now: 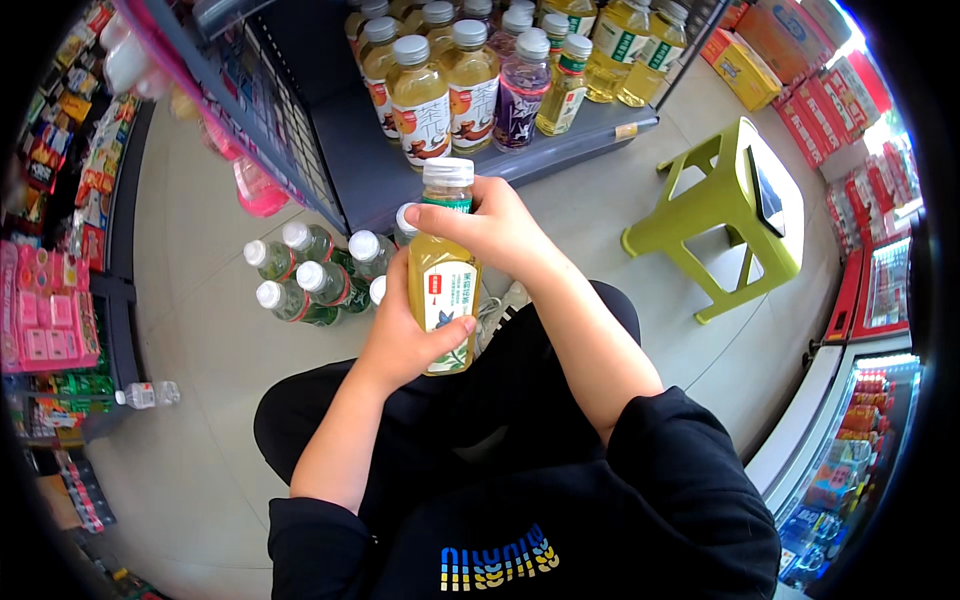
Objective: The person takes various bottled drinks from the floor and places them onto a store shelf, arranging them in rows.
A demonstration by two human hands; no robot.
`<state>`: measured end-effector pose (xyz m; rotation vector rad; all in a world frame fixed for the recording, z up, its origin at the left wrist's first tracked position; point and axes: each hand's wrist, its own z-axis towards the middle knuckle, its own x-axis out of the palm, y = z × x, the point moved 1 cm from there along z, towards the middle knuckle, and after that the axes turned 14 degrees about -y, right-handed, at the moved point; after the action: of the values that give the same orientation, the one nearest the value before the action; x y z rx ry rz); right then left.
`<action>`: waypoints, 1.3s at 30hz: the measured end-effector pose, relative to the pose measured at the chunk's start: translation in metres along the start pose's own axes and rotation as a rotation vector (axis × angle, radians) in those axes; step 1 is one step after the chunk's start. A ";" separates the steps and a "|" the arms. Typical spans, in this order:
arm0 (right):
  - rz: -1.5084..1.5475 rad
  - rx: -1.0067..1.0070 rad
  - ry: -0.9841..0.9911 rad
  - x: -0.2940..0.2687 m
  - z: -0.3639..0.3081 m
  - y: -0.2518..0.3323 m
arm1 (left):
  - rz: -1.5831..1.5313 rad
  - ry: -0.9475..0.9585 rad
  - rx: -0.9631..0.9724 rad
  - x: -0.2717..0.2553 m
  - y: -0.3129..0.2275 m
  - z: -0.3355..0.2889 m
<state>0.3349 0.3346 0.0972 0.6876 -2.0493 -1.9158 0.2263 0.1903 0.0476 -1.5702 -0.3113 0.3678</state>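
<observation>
Between my two hands is a bottle of yellow tea (446,290) with a white cap and a pale label, tilted above my lap. My left hand (395,325) wraps its lower body, thumb across the label. Around the neck, just under the cap, my right hand (490,225) is closed. Behind it, on the low grey shelf (575,148), stand several amber tea bottles (419,105), a purple-labelled bottle (521,92) and green-labelled yellow bottles (618,45). On the floor left of my hands is a cluster of clear white-capped bottles (325,283), partly hidden by my left hand.
A green plastic stool (725,215) with a dark flat device (767,190) on it stands to the right. A clear bottle (148,394) lies on the floor at left. Stocked shelves (60,300) line the left; cartons (740,70) and a glass-front cooler (840,470) are at right.
</observation>
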 end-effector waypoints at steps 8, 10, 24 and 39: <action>-0.233 -0.170 -0.221 -0.022 -0.010 0.015 | 0.206 0.007 0.055 0.017 0.004 -0.009; -0.285 -0.213 -0.254 -0.026 -0.014 0.020 | 0.176 0.013 0.060 0.021 0.005 -0.009; -0.622 -0.332 -0.663 -0.153 0.027 -0.029 | 0.201 0.051 0.205 0.007 -0.005 -0.001; -0.877 0.019 -0.886 -0.201 0.103 -0.107 | 0.299 0.084 0.240 0.006 -0.005 -0.001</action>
<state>0.4744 0.5215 0.0078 0.9658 -2.4633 -3.1332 0.2324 0.1916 0.0526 -1.3913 0.0350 0.5481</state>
